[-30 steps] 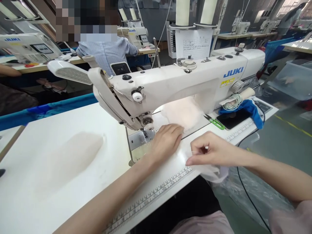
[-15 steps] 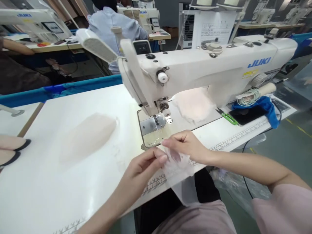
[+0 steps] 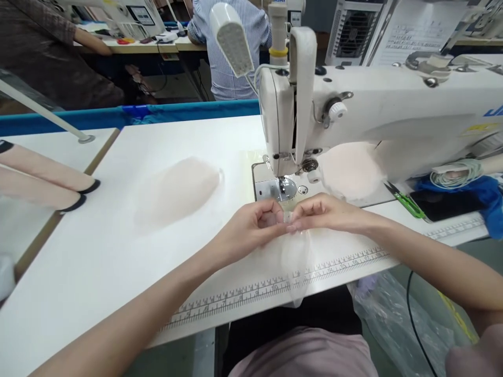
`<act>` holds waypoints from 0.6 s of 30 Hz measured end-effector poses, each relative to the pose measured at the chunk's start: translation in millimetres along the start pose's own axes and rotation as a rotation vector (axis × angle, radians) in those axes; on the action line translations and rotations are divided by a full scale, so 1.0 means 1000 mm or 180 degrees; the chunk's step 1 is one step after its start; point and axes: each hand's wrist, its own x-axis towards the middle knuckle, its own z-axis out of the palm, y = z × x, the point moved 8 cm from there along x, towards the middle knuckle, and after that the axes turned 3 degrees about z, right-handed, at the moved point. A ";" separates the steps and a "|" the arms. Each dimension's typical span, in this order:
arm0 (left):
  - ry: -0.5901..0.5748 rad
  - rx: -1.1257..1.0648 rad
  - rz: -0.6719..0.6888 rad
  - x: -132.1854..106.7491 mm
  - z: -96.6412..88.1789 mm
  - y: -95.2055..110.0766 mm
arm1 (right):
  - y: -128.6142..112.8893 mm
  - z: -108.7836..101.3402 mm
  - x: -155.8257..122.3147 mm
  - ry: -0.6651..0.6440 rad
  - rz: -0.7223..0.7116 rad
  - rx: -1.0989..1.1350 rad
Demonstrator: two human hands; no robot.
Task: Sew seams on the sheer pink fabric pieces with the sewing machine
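My left hand and my right hand meet fingertip to fingertip just in front of the sewing machine's needle plate. Between them they pinch a thin, sheer white fabric piece, which hangs down over the table's front edge. The presser foot of the sewing machine sits just beyond my fingers. A pale, sheer fabric piece lies flat on the table to the left. Another pale fabric pile rests under the machine arm.
Green thread snips lie beside a dark phone at right, near a blue cloth. A printed ruler runs along the front edge. Two long beige pieces with black ends lie at left. Two people sit beyond.
Both hands have moved up toward the needle and drawn their fingertips together on the sheer fabric, which now hangs straighter. The camera view has turned to the left.
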 end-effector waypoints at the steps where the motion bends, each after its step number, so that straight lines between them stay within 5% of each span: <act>1: 0.0011 0.0100 -0.0021 0.002 -0.002 -0.002 | -0.002 -0.006 0.002 0.0069 -0.0039 -0.0212; 8: 0.0538 0.1186 0.0183 0.011 -0.017 -0.003 | -0.001 -0.027 0.011 0.0527 0.0256 -0.0654; 14: 0.1234 0.1984 0.0922 0.002 -0.015 0.002 | -0.009 -0.027 0.008 0.1209 -0.0494 -0.1260; 18: 0.1362 0.2044 0.1198 -0.004 -0.015 0.002 | -0.014 -0.021 0.001 0.1399 -0.1009 -0.1684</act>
